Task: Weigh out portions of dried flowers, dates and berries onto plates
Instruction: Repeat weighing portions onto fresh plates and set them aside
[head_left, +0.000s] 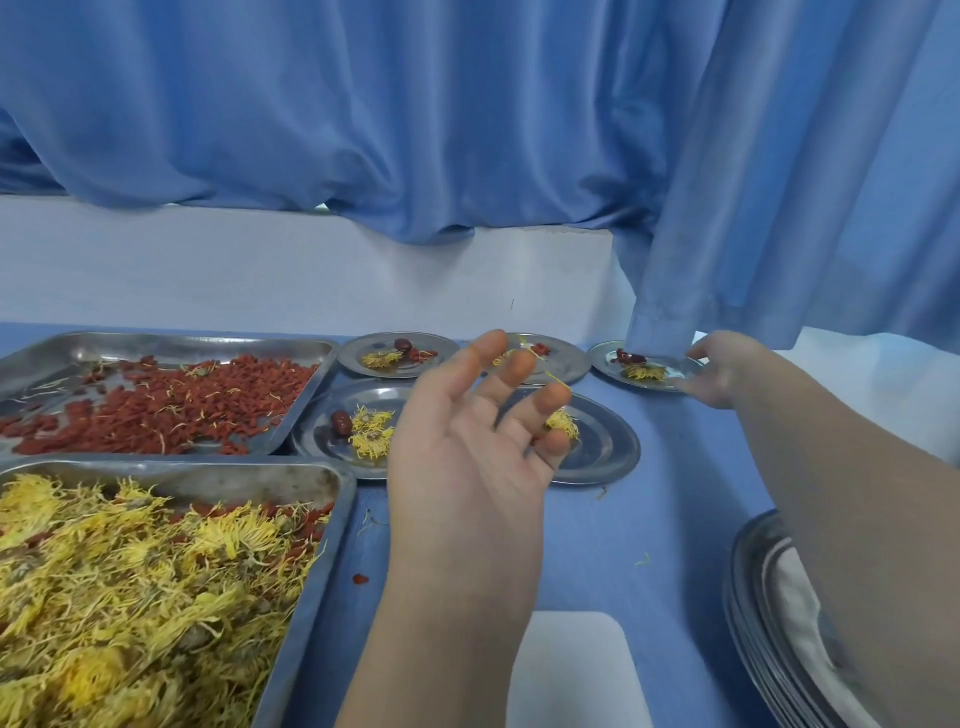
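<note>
— Steel everywhere, I see. What goes where?

— The far tray (156, 395) holds the red berries, the near tray (291, 561) the yellow dried flowers, both on the blue worktop (649, 519) at my left so I can reach them easily. The portions sit on five small round plates to the right of the trays: two in the nearer row, three behind.

— And your hands?

— My left hand (467, 467) is raised over the two nearer plates, palm toward me, fingers loosely spread and gripping nothing. A single yellow petal strand (545, 371) clings by the fingertips; I judge I'm shaking off bits that stuck.

— The right one?

— My right hand (724, 369) reaches to the far right plate (605, 358) and has its rim pinched between thumb and fingers. That plate carries a flower and some dark red fruit, dates by the look of them. The blue curtain (727, 208) hangs right down onto it, so I reckon I'm drawing it clear, or just tidying the row.

— Are the others filled?

— The near left plate (317, 441) has flowers and a date. The near right plate (608, 447) shows only a flower, though my hand hides part of it, so it may want fruit yet.

— That stack on the right?

— Spare plates (753, 597), kept close for the next portions. I can't make out a scale, only a pale object (571, 670) at the bottom edge.
</note>
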